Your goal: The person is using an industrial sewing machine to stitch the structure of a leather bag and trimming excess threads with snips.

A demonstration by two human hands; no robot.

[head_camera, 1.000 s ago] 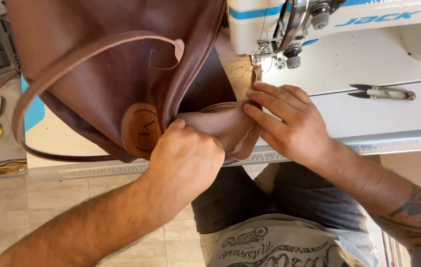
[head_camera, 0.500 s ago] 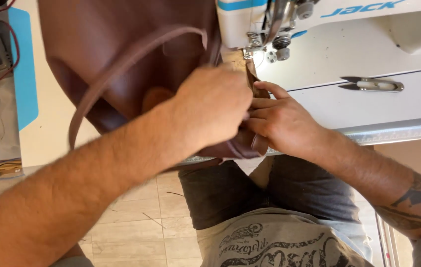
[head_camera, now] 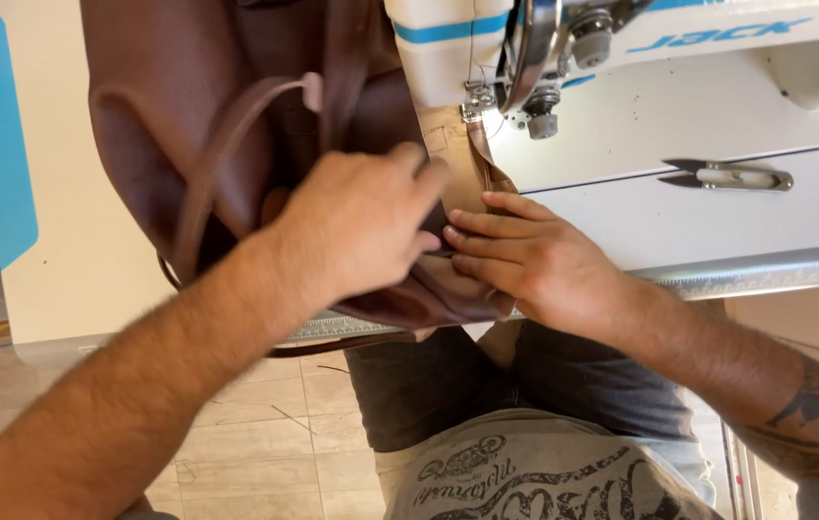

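Brown leather bag (head_camera: 188, 164) lies on the white desk (head_camera: 92, 250) at the front edge, its body spreading up and to the left of the sewing machine head (head_camera: 486, 48), with one folded corner drawn toward the person's lap. Left hand (head_camera: 357, 226) rests on top of that corner, knuckles up, fingers curled down and pinching the leather just below the needle area. Right hand (head_camera: 530, 260) lies flat just beside it, fingers (head_camera: 486, 207) extended leftward and pressed together, their tips touching the leather and meeting the left hand's fingertips. The seam edge under both hands runs roughly left to right, directly in front of the presser foot (head_camera: 539, 120); both hands are about equally near it, the left covering more of the bag. A long strap (head_camera: 227, 154) loops across the bag's body. Thread snips (head_camera: 727, 175) lie well apart on the machine bed to the right. No container stands open; whether the bag holds anything cannot be told.
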